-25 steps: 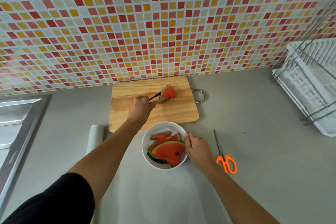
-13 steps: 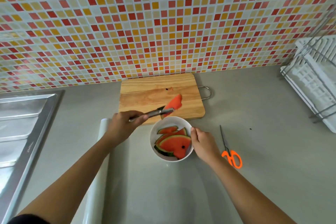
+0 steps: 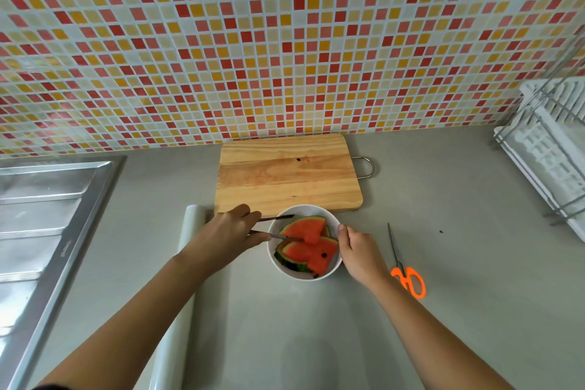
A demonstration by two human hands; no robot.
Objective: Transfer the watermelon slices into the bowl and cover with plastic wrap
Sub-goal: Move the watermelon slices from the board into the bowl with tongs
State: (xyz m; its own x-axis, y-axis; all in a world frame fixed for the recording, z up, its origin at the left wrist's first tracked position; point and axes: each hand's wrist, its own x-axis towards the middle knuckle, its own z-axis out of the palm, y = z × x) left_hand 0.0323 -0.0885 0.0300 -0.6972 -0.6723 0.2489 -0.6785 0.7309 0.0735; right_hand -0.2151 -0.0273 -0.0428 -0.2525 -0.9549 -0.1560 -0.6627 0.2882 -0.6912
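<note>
A white bowl [image 3: 332, 272] sits on the grey counter just in front of the wooden cutting board [image 3: 285, 177]. Several watermelon slices [image 3: 311, 247] lie in the bowl, red flesh up with green rinds. My left hand [image 3: 228, 231] grips metal tongs [image 3: 277, 226], whose tips spread apart over the top slice at the bowl's left rim. My right hand [image 3: 357, 250] holds the bowl's right rim. The board carries only a seed and a wet stain. A roll of plastic wrap [image 3: 180, 288] lies left of the bowl, partly under my left forearm.
Orange-handled scissors [image 3: 406, 272] lie to the right of my right hand. A steel sink drainboard [image 3: 41, 231] fills the left side. A white dish rack [image 3: 550, 149] stands at the right. The tiled wall rises right behind the board.
My left hand carried the last slice with the tongs from the cutting board down into the bowl. The tong tips have spread apart. My right hand stayed on the bowl's rim.
</note>
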